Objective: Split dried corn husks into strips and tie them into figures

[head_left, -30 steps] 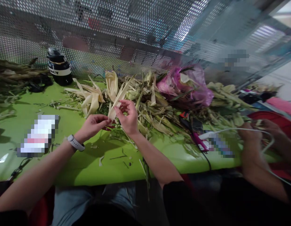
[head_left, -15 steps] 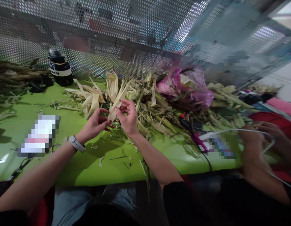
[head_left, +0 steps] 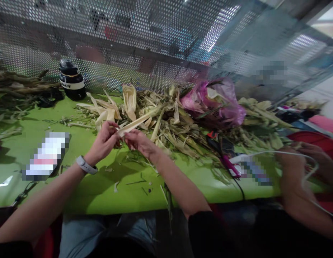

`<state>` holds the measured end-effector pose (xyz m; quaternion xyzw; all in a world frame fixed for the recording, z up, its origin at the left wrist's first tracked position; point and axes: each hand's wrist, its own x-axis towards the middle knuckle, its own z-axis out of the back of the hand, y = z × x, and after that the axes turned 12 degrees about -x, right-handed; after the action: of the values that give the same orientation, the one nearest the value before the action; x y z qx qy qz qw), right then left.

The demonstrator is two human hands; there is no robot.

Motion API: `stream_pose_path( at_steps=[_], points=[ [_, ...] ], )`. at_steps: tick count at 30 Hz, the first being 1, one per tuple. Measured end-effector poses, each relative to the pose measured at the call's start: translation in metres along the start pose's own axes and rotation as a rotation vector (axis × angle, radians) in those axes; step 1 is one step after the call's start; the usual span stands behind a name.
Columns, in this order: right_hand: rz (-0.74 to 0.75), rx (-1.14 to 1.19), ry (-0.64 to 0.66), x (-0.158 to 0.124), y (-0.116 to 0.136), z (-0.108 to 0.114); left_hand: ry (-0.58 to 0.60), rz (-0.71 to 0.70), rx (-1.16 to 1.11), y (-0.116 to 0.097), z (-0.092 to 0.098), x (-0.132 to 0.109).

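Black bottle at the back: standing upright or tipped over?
Upright: the black bottle stands on its base on the green table, cap uppermost.

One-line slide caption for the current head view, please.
Left hand and right hand hold a pale husk strip over a green table, a husk pile beyond.

The person's left forearm (head_left: 52, 199) slants forward from the low left as I watch, and the left hand (head_left: 103, 140) curls at its end, fingers (head_left: 110, 126) drawn together in a pinch. From the other side the right forearm (head_left: 179, 182) angles in, wrist (head_left: 155, 156) nearly straight, the right hand (head_left: 141, 143) lying back upward, fingers bent. Both hands sit close together, fingertips near each other.
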<state>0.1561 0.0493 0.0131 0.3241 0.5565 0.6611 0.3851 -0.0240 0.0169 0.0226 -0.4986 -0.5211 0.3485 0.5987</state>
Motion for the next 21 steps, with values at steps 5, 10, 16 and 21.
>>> stream_pose_path(
  at_steps=[5, 10, 16, 21],
  points=[
    [-0.019, -0.376, 0.502, -0.03, 0.034, -0.007, -0.043, -0.28, 0.713, -0.026, 0.018, -0.002],
    [0.37, -0.389, 0.303, -0.057, 0.059, -0.021, 0.069, -0.292, 0.931, -0.036, 0.016, -0.008],
    [0.501, -0.785, -0.21, -0.031, 0.039, -0.004, 0.141, -0.33, 0.847, -0.039, 0.014, -0.015],
    [0.338, -0.52, -0.015, -0.023, 0.029, -0.002, 0.112, -0.436, 0.708, -0.052, 0.021, -0.013]
  ],
)
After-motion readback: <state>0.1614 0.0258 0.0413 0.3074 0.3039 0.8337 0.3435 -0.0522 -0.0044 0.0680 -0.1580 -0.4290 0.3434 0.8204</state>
